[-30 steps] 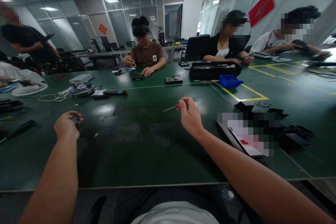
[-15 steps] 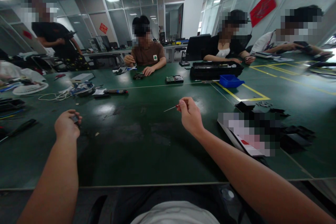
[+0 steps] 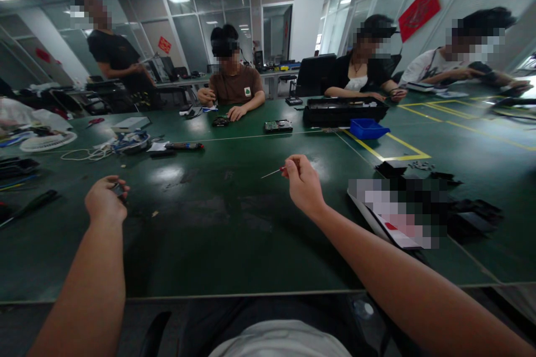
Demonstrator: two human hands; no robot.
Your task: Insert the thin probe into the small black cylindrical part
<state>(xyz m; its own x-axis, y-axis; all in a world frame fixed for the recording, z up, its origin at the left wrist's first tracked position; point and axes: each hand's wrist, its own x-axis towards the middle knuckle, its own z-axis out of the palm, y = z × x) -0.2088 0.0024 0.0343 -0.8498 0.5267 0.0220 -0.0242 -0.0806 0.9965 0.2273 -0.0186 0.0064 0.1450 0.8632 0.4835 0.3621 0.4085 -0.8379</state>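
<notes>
My left hand is closed around a small dark grey object, mostly covered by the fingers, so its kind does not show. It is held above the left part of the green table. Over the middle of the table, my right hand pinches a thin screwdriver by its red handle. The slim metal shaft points left and slightly down, its tip apart from anything else. The two hands are far apart.
A larger screwdriver lies at far left. Beyond my hands are a pen-like tool, a circuit-board device, a blue bin and a long black housing. Black parts lie right. A person sits opposite.
My left hand has shifted very slightly left with its object. My right hand and the screwdriver look unmoved. The standing person at the back left has moved to the right.
</notes>
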